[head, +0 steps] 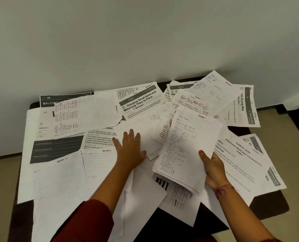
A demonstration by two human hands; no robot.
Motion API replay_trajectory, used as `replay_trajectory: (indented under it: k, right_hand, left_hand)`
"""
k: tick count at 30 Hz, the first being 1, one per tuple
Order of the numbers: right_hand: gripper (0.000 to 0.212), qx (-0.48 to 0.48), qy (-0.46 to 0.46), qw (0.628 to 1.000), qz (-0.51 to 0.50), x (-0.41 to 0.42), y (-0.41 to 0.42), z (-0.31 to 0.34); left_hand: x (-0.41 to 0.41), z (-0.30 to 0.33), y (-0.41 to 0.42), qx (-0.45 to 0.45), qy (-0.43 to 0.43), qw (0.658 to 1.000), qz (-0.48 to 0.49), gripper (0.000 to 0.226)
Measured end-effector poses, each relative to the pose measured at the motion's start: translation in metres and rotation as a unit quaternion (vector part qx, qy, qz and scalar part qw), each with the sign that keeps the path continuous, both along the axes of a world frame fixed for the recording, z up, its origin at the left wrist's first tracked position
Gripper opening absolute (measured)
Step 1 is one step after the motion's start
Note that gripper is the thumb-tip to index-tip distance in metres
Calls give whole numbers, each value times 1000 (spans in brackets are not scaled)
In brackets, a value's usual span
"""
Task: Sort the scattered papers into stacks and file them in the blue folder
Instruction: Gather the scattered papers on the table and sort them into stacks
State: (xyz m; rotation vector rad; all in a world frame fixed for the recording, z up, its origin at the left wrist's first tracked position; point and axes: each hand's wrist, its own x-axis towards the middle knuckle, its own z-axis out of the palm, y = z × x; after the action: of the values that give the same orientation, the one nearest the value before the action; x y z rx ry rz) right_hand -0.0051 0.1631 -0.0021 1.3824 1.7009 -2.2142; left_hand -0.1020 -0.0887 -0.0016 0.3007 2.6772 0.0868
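Scattered papers cover the dark table across the middle of the frame. Left hand, fingers straight and spread, presses flat on lined sheets at centre. Right hand grips a handwritten lined stack, thumb on top, centre-right. Blue folder not visible.

1. Worktop: dark brown, near black.
2. Lined sheets: white with fine grey ruling.
3. Handwritten sheet: white, ruled, dark and red ink.
4. Printed sheet: white, black bold heading, dark grey banner.
5. Sleeve: dark red.
6. Wall: plain pale grey-green.
7. Floor: beige.
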Motion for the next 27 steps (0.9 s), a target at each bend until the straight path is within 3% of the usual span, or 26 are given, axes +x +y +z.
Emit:
replay_trajectory:
  k: [2, 5, 15, 27]
  right_hand:
    - [16, -2, -3, 1000, -4, 2, -5, 0]
    - [22, 0, 1, 1000, -15, 4, -12, 0]
    - [28, -23, -4, 999, -38, 6, -25, -4]
    - [26, -19, -10, 999, -33, 6, -32, -6]
  left_hand:
    - [-4, -9, -16, -28, -26, 998, -44, 88]
    - [2, -17, -27, -48, -39, 995, -75, 89]
    - [27, -25, -3, -48, -8, 998, 34, 85]
    - [27, -26, -5, -41, 5, 999, 31, 85]
